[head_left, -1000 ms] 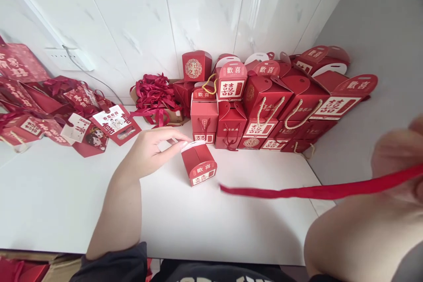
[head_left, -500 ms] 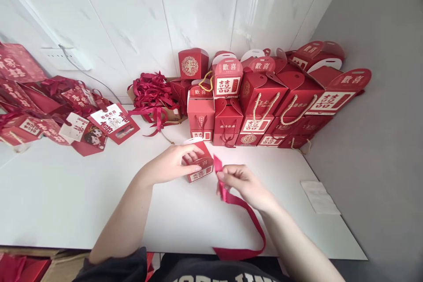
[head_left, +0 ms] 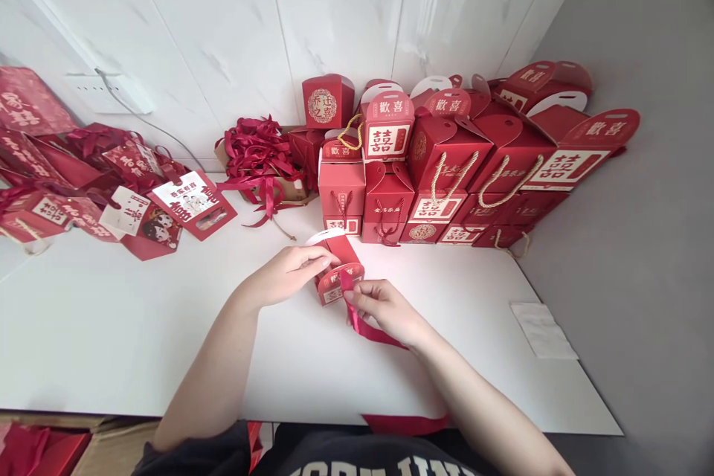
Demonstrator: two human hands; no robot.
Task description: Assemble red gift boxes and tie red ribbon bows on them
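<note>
A small red gift box [head_left: 344, 251] with rounded, slotted flaps and white-and-red printing stands on the white table. My left hand [head_left: 285, 274] reaches in from its left side, fingers bent over the top behind the front flap, seemingly gripping it; the fingertips are partly hidden. Between thumb and fingers, my right hand [head_left: 384, 308] pinches a dark red satin ribbon [head_left: 372, 332] near one end. That short end lies against the front flap. The ribbon runs back under my right forearm, and its tail shows at the table's front edge.
Stacked red gift boxes [head_left: 446, 156], some with rope handles, line the tiled wall. A carton of tangled red ribbons [head_left: 259, 156] stands left of them. Red bags and tags [head_left: 195, 204] lie at far left. A white sheet [head_left: 544, 331] lies near the grey right-hand wall.
My right hand has moved left with the ribbon, bringing its end from beside the box to the front flap. My left hand's fingers have shifted slightly and drawn closer together over the box.
</note>
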